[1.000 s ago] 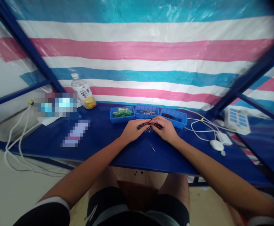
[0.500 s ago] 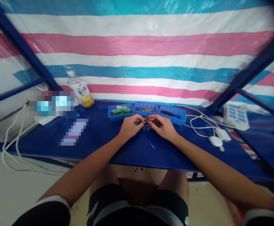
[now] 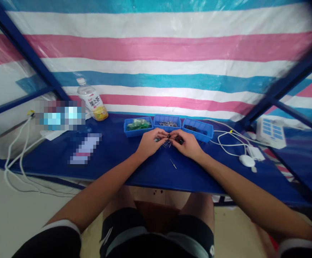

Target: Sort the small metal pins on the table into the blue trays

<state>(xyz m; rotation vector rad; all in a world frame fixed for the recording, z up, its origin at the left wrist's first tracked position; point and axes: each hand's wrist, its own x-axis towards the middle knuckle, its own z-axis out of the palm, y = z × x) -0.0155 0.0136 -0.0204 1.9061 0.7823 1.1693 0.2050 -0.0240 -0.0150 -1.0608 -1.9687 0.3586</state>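
My left hand (image 3: 152, 142) and my right hand (image 3: 185, 144) meet fingertip to fingertip in front of the blue bins. Both are closed in a pinch around a small dark piece (image 3: 169, 136), too small to make out clearly. Under the fingers lies a pile of thin silver pins (image 3: 167, 144), partly hidden by the hands. One loose silver pin (image 3: 173, 164), thicker at its near end, lies apart on the blue tabletop (image 3: 150, 175), closer to me.
Three blue bins stand behind the hands: one with green packets (image 3: 138, 124), one with silver pins (image 3: 168, 124), one with dark pieces (image 3: 192, 128). A drink bottle (image 3: 93, 102) is at back left, white cables (image 3: 227, 145) and a power strip (image 3: 271, 132) at right.
The fingertips of both hands have drawn closer together and now meet around the small dark piece. The loose pin and the bins stay in place; the view has shifted slightly.
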